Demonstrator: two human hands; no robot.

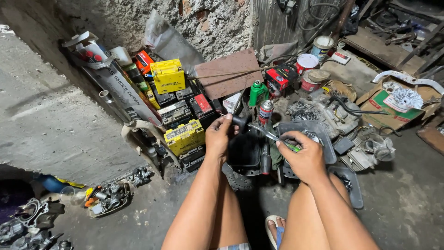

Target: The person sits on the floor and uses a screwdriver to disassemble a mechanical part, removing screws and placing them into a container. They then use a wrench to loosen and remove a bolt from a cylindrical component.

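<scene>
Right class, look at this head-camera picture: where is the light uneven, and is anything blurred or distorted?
Head view: lighting is dim and uneven, brightest on the rough wall, darkest at the lower left; the left hand, right hand and screwdriver look reasonably sharp; the wide lens bends the edges.

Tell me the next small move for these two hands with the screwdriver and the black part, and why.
Probably steady the small black part with the left hand and press the screwdriver tip in: the right hand grips its green handle and the shaft already points at the part.
</scene>
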